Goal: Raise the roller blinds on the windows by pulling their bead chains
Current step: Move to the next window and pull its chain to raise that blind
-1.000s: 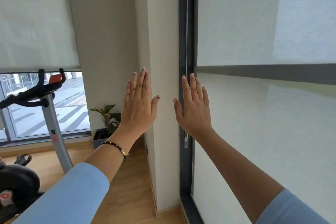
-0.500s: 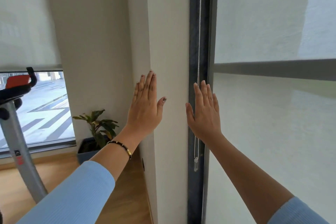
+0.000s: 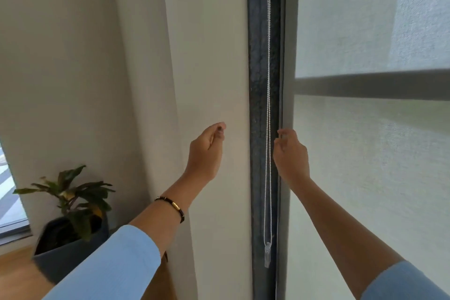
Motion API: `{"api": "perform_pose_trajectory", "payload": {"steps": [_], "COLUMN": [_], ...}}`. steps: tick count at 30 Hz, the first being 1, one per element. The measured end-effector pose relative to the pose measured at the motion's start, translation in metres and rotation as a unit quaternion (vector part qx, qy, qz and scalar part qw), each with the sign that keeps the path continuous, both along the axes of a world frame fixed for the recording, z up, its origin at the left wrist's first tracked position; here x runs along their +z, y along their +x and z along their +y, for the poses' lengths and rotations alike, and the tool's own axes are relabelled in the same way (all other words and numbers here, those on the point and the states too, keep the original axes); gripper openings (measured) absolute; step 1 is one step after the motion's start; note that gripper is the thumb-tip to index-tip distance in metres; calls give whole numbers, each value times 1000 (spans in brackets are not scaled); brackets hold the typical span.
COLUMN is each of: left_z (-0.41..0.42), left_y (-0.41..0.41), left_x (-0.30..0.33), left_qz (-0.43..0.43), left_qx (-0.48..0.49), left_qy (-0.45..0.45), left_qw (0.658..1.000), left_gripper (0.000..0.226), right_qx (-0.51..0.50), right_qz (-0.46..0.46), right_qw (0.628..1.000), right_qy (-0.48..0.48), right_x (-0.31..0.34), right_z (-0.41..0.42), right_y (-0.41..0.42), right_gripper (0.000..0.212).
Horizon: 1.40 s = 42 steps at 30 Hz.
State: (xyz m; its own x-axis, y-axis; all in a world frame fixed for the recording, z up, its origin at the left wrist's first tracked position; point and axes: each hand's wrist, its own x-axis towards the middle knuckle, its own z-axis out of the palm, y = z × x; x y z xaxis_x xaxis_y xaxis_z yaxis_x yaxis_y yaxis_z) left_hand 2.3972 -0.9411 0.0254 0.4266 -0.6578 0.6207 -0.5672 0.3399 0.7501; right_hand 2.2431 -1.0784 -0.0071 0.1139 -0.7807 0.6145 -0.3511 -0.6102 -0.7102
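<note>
One bead chain (image 3: 268, 109): thin, light, slippery loop hanging in dark frame beside lowered roller blind (image 3: 365, 178). Best pinched mid-height. Right hand (image 3: 291, 153) and left hand (image 3: 207, 151) near it, fingers curled, grasping nothing.

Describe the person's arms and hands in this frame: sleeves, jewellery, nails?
Both forearms are bare, with light blue ribbed sleeves pushed up toward the elbows. The left wrist carries a thin bracelet of dark beads with one gold barrel bead. The left hand shows dark nail polish on the thumb. The right hand wears no ring or watch that shows; its nails cannot be made out.
</note>
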Motion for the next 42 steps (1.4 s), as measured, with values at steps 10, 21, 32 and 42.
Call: {"api": "perform_pose_trajectory", "payload": {"steps": [10,21,32,42], "left_z": [-102,-160,-107,-59], "left_y": [41,64,60,80], "left_x": [17,18,87,142], "left_qz": [141,131,157,272], "left_qx": [-169,-296,-542,-632], "left_qy": [28,46,37,57], "left_qw": [975,945,825,724], "left_gripper": [32,25,40,54], "right_qx": [-21,-97,-158,-155], "right_qz": [-31,-41,2,-10], "right_qw": [990,993,987,988], "right_qy": [136,55,26,24], "right_x": [-26,-70,-104,-108], "right_z": [-112,-67,61,124], "right_y": [64,67,123,163], "right_gripper": [25,27,42,44]}}
